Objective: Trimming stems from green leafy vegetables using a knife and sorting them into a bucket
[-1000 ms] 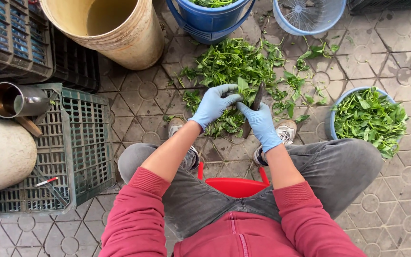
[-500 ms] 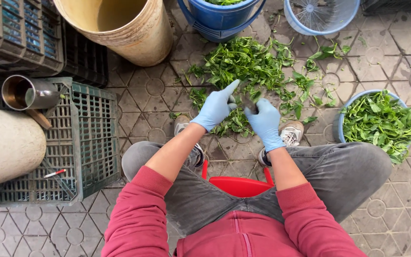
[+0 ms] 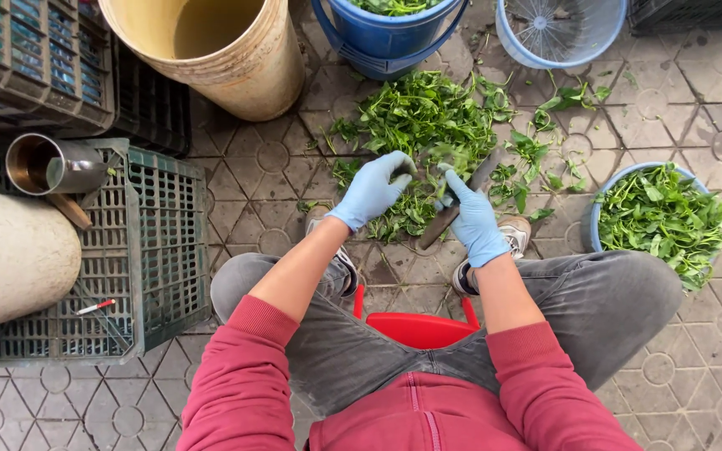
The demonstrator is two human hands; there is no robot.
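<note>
Person wears a faded red zip-front sweatshirt, sleeves pushed up to the elbows, and grey trousers. Both the left hand [image 3: 371, 190] and the right hand [image 3: 474, 221] are in light blue disposable gloves. Pale, scuffed sneakers on both feet.

Hands part and drop lower on the greens

The left hand [image 3: 373, 190] curls down toward 7 o'clock, while the right hand [image 3: 475, 224] angles the knife [image 3: 459, 205] toward 1 o'clock, over the leaf pile [image 3: 428, 125].

Greens [image 3: 428, 125] between crate [image 3: 152, 242] and bowl [image 3: 593, 221]
</note>
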